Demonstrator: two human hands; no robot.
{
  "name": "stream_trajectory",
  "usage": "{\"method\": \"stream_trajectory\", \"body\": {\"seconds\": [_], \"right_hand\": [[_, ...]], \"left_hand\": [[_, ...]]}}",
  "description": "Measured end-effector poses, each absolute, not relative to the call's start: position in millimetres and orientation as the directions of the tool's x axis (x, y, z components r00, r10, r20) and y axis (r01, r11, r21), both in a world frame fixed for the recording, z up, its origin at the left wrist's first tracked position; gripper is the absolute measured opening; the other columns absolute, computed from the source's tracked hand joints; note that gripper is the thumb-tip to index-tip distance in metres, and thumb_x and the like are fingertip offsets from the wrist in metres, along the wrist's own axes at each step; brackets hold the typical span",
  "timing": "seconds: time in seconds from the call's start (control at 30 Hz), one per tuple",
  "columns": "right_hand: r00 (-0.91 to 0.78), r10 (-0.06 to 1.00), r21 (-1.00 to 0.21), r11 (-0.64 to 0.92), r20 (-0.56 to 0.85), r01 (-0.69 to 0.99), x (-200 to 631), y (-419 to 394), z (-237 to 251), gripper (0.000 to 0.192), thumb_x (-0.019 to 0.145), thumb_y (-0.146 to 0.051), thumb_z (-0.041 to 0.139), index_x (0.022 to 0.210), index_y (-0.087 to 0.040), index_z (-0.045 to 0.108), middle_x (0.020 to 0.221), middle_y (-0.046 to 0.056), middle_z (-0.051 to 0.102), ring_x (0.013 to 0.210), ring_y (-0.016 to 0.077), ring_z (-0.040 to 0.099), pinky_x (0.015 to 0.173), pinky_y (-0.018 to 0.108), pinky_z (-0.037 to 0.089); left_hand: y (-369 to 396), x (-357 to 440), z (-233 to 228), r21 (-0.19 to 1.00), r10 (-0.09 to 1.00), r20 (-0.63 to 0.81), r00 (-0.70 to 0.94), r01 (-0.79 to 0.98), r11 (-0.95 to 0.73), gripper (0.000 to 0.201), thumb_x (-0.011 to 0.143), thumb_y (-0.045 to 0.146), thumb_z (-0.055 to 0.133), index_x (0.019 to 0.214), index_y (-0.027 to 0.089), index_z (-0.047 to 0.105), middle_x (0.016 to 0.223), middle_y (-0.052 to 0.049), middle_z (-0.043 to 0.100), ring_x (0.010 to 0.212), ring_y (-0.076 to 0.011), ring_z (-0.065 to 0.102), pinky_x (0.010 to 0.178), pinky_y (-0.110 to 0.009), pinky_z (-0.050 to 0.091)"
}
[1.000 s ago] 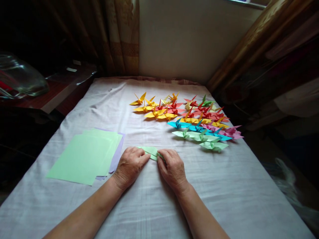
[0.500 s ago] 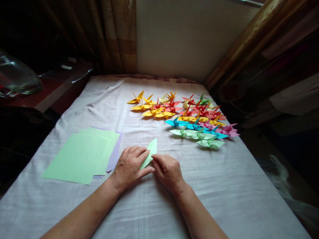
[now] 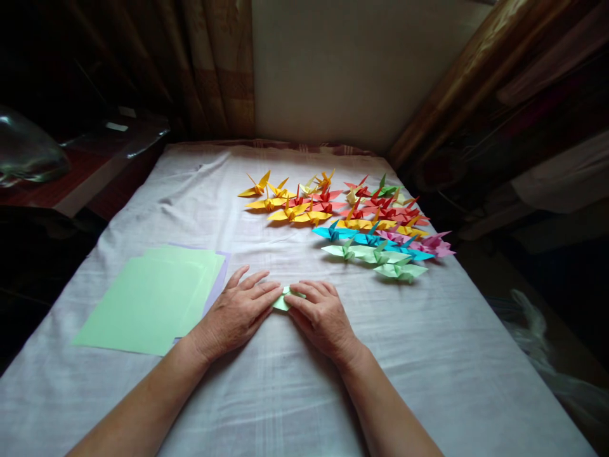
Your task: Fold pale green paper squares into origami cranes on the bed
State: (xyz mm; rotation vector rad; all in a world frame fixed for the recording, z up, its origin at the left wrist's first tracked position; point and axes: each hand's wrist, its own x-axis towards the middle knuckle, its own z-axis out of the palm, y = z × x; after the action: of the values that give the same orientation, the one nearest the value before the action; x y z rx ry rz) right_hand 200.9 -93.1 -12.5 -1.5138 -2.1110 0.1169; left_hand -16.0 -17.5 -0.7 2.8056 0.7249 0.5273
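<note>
Left hand (image 3: 238, 311) and right hand (image 3: 321, 314), fingers flat, pressed a part-folded green paper (image 3: 284, 298) onto the cloth (image 3: 428, 355) at lower centre. Cranes (image 3: 352, 222) finished upper right; sheets (image 3: 152, 298) unfolded at left

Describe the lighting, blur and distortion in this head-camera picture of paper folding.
Head view: soft light falls on the white cloth and bright paper cranes; the left side and curtains sink into deep shadow. Both hands press the folded green paper, sharply in focus. Edges bow outward from the wide lens; no glare.
</note>
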Motion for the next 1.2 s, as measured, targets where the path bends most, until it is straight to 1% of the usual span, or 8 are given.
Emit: {"method": "stream_trajectory", "body": {"seconds": [0.1,0.2,0.3,0.5,0.73,0.9,1.03,1.2], "right_hand": [[-0.199,0.900,-0.368,0.349,0.387,0.862,197.0,-93.1,-11.1,0.014,0.095,-0.026,0.061,0.104,-0.029,0.072,0.113,0.003,0.074,0.108,0.0210,0.063,0.098,0.039,0.037],[-0.171,0.900,-0.372,0.330,0.401,0.868,195.0,-94.2,-10.1,0.012,0.095,-0.026,0.062,0.101,-0.030,0.072,0.111,0.003,0.074,0.108,0.0203,0.064,0.101,0.040,0.035],[-0.163,0.902,-0.380,0.324,0.399,0.866,195.2,-95.6,-11.0,0.011,0.095,-0.026,0.062,0.100,-0.029,0.072,0.114,0.004,0.074,0.110,0.0202,0.063,0.105,0.041,0.032],[-0.141,0.896,-0.390,0.320,0.421,0.864,197.0,-95.9,-14.6,0.010,0.094,-0.025,0.064,0.089,-0.027,0.072,0.114,0.004,0.074,0.109,0.0209,0.063,0.099,0.040,0.035],[-0.065,0.918,-0.489,0.267,0.392,0.830,194.8,-93.9,-16.4,0.008,0.092,-0.024,0.063,0.088,-0.025,0.070,0.110,0.003,0.074,0.106,0.0205,0.063,0.093,0.037,0.037],[0.018,0.935,-0.534,0.187,0.355,0.825,190.6,-92.5,-16.2,0.010,0.093,-0.024,0.062,0.084,-0.024,0.067,0.105,0.002,0.074,0.100,0.0201,0.063,0.091,0.037,0.036],[0.080,0.936,-0.537,0.124,0.342,0.834,186.4,-91.4,-15.9,0.012,0.094,-0.026,0.062,0.082,-0.024,0.066,0.103,0.003,0.073,0.099,0.0209,0.061,0.089,0.037,0.036],[0.126,0.936,-0.539,0.076,0.329,0.839,182.7,-89.8,-16.1,0.012,0.091,-0.025,0.064,0.079,-0.023,0.065,0.103,0.003,0.073,0.097,0.0213,0.061,0.087,0.037,0.035]], "left_hand": [[-21.3,-13.4,-0.2,0.249,0.498,0.361,0.789,0.433,-0.866,0.029,0.099,0.021,0.051,0.122,0.025,0.067,0.122,-0.007,0.071,0.121,-0.0267,0.059,0.111,-0.052,0.035],[-27.9,-8.6,-0.3,0.211,0.491,0.388,0.780,0.443,-0.871,0.019,0.099,0.024,0.053,0.105,0.023,0.071,0.104,-0.006,0.074,0.100,-0.0228,0.063,0.097,-0.042,0.045],[-32.2,-5.3,-0.9,0.188,0.517,0.372,0.771,0.483,-0.855,0.023,0.101,0.027,0.050,0.094,0.022,0.071,0.092,-0.004,0.073,0.087,-0.0209,0.062,0.084,-0.037,0.046],[-32.6,-4.7,-3.3,0.252,0.572,0.352,0.741,0.514,-0.820,0.025,0.101,0.030,0.048,0.093,0.022,0.070,0.090,-0.004,0.071,0.087,-0.0210,0.061,0.082,-0.036,0.044],[-34.7,-1.4,-4.3,0.377,0.654,0.319,0.686,0.541,-0.752,0.020,0.098,0.028,0.051,0.091,0.022,0.069,0.091,-0.005,0.070,0.088,-0.0214,0.060,0.082,-0.036,0.045],[-36.5,2.2,-4.4,0.409,0.706,0.282,0.650,0.584,-0.701,0.016,0.097,0.027,0.051,0.091,0.021,0.066,0.091,-0.005,0.068,0.089,-0.0225,0.060,0.083,-0.037,0.046],[-36.1,2.3,-7.5,0.433,0.739,0.280,0.613,0.606,-0.667,0.010,0.095,0.026,0.054,0.095,0.020,0.062,0.088,-0.005,0.067,0.085,-0.0223,0.060,0.081,-0.037,0.046],[-33.8,2.6,-8.8,0.474,0.757,0.271,0.594,0.602,-0.642,0.010,0.095,0.026,0.053,0.091,0.021,0.061,0.086,-0.004,0.067,0.083,-0.0213,0.059,0.080,-0.036,0.044]]}}
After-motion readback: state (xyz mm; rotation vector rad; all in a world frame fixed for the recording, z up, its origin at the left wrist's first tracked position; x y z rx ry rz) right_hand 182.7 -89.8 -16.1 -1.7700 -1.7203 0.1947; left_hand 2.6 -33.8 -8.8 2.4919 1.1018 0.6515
